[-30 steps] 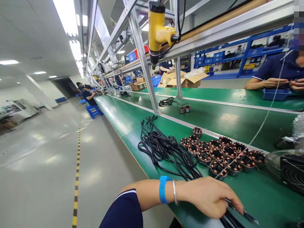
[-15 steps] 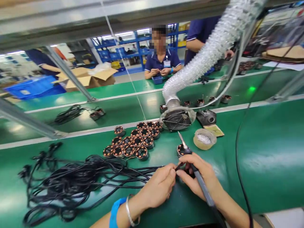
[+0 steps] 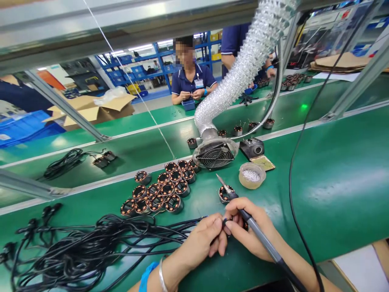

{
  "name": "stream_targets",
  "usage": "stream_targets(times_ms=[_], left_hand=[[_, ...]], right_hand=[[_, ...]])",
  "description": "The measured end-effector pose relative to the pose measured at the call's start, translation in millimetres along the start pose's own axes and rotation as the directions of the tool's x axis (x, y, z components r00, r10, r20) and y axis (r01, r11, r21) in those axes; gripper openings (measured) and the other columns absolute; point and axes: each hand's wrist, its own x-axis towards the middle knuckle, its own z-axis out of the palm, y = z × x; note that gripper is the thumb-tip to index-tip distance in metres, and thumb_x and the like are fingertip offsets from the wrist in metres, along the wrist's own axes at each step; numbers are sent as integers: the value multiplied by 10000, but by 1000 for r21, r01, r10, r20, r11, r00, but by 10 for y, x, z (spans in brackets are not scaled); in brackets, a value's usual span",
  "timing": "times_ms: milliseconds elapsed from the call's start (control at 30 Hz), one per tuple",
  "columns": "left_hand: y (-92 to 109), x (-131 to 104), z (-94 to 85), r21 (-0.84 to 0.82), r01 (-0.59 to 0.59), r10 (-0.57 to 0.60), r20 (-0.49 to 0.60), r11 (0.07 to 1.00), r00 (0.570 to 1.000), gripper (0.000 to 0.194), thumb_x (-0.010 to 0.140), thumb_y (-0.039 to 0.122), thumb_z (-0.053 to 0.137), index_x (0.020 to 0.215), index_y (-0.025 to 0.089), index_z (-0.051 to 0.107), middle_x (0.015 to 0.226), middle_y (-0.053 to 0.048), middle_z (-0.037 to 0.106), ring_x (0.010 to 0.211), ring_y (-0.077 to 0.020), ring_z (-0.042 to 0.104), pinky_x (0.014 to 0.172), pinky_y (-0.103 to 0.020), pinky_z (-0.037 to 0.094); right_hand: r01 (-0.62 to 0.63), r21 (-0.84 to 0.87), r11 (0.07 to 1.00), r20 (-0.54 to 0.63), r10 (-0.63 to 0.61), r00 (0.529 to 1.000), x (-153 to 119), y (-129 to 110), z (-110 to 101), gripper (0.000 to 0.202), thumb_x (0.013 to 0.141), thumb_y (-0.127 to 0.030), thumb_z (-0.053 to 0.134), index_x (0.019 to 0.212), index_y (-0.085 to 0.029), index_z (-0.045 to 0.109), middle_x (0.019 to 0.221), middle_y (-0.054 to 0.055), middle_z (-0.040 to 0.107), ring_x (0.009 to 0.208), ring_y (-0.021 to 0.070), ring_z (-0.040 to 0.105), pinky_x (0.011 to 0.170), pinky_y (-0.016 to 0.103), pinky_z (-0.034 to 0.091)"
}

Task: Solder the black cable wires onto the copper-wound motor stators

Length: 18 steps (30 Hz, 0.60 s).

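My left hand (image 3: 200, 241) is closed, pinching the dark end of a black cable (image 3: 224, 222). The right thumb and fingertips meet at that same end, and small parts there are hidden by the fingers. Across my right hand (image 3: 251, 227) lies a soldering iron (image 3: 261, 235), its bare tip pointing up and away to the left. Just beyond the right hand, a copper-wound motor stator (image 3: 222, 196) sits partly covered by the iron. A bundle of black cables (image 3: 88, 243) with plugs spreads over the green bench on the left.
Several stators (image 3: 164, 190) stand grouped behind the cables. A round fume fan (image 3: 215, 156) with a silver duct (image 3: 231, 77) stands at the back, beside a tub of shiny bits (image 3: 251, 176) and a black iron stand (image 3: 253, 148). A co-worker (image 3: 193, 83) sits opposite.
The view has shifted, so the bench items appear further left. My fingers have readjusted around the cable end, with the left lower fingers loosening slightly. The iron remains in my right hand.
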Motion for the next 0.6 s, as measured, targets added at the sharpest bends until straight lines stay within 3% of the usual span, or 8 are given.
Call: stream_targets(times_ms=[100,267,467,600], left_hand=[[8,22,-1,40,-90,91,-36,995,995,515,906,656,458,782,161,523,460,83,390,413,-74,254,454,-221,202],[20,-7,-17,60,-58,57,26,996,998,520,943,632,390,756,167,530,411,70,412,385,-83,256,475,-235,242],[-29,-86,41,244,-220,269,-191,945,944,345,970,504,474,1027,179,577,657,38,476,591,-112,397,593,-222,341],[-100,-121,91,198,-247,299,-309,949,903,306,964,476,498,1007,191,602,817,-16,570,725,-145,507,676,-238,414]], right_hand=[[15,15,1000,-35,-14,999,18,-16,-9,311,792,-104,605,1055,-257,541,821,-25,660,627,86,592,573,176,507],[3,99,995,-12,-2,1000,55,-36,0,300,820,-123,597,1077,-262,532,830,-31,652,597,74,579,558,174,506],[115,-2,993,-136,-114,984,51,-72,97,247,809,-123,618,1002,-265,559,803,-42,629,608,76,579,550,162,504],[165,-70,984,-295,-179,939,10,-74,239,200,827,-129,623,963,-255,550,797,-39,605,580,76,572,525,164,499]])
